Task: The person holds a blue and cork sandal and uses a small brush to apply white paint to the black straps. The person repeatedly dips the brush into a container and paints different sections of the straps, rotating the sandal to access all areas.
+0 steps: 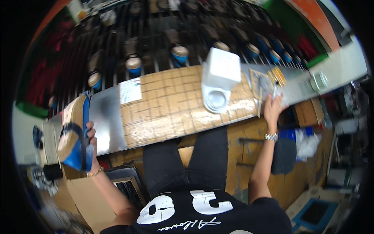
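Observation:
My left hand is closed round a wedge sandal, held tilted at the left end of the bench. The sandal has a tan sole side, a dark strap and a blue body, perhaps a shoe last. At the bench's right part, my right hand stretches out with its fingers apart. Its fingertips meet the lower end of a thin pale stick with a dark tip; blur hides the exact contact. Just beyond lies a yellow block-like thing, beside a small board with a grey patch.
A white dispenser-like container with a round cup stands on the taped cardboard sheet. A printed paper lies at its left. Beyond the bench, a dark rack carries several similar shoes. A clear cup sits at far right.

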`<action>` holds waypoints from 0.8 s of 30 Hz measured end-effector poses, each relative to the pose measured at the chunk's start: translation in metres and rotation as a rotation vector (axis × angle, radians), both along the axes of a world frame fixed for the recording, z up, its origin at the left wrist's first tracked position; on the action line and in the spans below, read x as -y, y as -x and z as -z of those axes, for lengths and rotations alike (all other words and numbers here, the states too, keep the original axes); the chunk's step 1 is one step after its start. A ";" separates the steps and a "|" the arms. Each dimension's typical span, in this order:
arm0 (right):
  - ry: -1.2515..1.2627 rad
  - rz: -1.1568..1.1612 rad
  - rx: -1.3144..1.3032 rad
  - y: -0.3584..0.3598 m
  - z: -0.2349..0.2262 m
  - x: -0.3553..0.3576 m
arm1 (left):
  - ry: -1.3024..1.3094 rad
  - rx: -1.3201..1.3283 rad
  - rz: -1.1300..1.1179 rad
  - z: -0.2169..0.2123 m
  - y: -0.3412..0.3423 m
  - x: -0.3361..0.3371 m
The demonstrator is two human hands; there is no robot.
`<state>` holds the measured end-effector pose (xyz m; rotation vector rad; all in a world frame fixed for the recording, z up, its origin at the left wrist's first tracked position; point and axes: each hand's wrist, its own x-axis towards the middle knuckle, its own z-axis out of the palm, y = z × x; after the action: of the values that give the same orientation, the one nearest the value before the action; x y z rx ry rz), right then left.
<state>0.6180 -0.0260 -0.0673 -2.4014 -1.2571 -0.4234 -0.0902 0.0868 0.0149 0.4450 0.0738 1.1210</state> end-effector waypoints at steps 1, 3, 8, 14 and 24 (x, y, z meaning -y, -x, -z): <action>0.039 0.035 -0.016 -0.004 0.007 0.001 | 0.020 0.100 -0.002 0.004 0.012 -0.007; 0.062 0.008 -0.024 -0.003 0.016 0.001 | 0.058 0.219 -0.057 0.012 0.030 -0.021; -0.019 0.050 -0.035 0.004 0.019 -0.007 | 0.203 0.024 -0.333 0.001 0.058 -0.081; 0.005 0.015 -0.102 0.012 0.002 -0.003 | 0.351 -0.092 -0.336 0.004 0.108 -0.214; -0.312 -0.092 -0.055 0.026 -0.024 0.008 | 0.662 -0.266 -0.880 0.050 0.152 -0.281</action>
<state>0.5922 -0.0338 -0.0438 -2.0724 -1.1761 -0.4829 -0.2417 0.3674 -0.0353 -0.0705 0.9181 1.7870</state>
